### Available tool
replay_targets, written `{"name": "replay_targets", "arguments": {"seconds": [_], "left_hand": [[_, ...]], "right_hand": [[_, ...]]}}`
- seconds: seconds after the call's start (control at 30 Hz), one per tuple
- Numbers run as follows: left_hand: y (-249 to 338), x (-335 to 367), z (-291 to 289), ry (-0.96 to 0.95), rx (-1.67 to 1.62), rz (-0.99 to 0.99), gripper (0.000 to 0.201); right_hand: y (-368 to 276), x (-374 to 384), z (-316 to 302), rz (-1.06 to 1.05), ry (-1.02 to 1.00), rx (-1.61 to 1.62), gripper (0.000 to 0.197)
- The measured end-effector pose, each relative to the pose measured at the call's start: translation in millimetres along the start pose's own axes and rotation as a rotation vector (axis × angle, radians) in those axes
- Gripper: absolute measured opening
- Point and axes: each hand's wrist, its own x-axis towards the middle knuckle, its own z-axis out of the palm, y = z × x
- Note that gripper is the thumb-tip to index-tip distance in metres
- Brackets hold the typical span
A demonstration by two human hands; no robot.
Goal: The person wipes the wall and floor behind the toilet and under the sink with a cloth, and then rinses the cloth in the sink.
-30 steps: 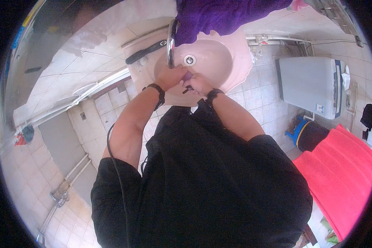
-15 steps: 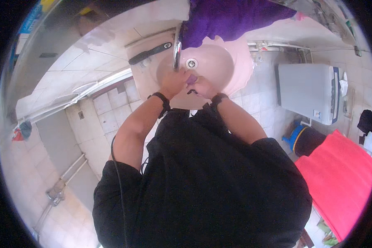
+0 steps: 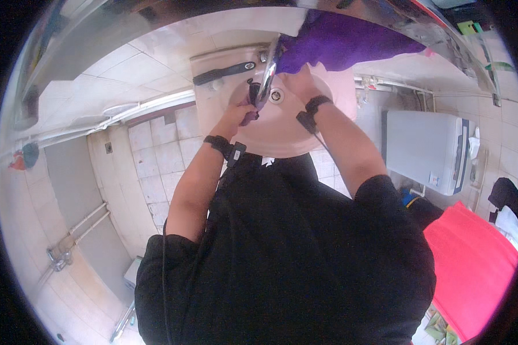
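Observation:
My left hand (image 3: 236, 118) is closed at the left side of the pink washbasin (image 3: 270, 138), beside the chrome tap (image 3: 269, 75). It holds a slim black object (image 3: 254, 92) together with something purple (image 3: 248, 118); I cannot make out their kind. At the back of the basin, my right hand (image 3: 301, 85) has its fingers bent at the lower edge of a hanging purple towel (image 3: 351, 43). Part of those fingers is hidden. Both wrists wear black bands with small black boxes attached.
A black strap-like item (image 3: 224, 73) lies on the basin's back left ledge. To the right stand a grey-white box-shaped appliance (image 3: 423, 149) and a bright pink-red cloth (image 3: 472, 264). Pipes run along the walls. A shiny curved edge crosses the top.
My hands have parted from over the basin's front. The left has gone left with the black and purple things, while the right has moved up to the towel's edge. The view has shifted slightly.

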Motion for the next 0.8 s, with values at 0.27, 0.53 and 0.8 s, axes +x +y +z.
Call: {"name": "replay_targets", "arguments": {"seconds": [0.27,0.53,0.8], "left_hand": [[21,-28,32,-0.069,-0.468,0.070,0.018],[-1,-6,22,-0.162,-0.598,0.162,0.022],[7,-8,47,-0.172,-0.812,0.037,0.021]], "right_hand": [[57,29,7,0.197,0.053,-0.160,0.064],[49,60,-23,0.122,-0.054,-0.254,0.068],[12,-66,20,0.057,0.137,0.129,0.056]]}}
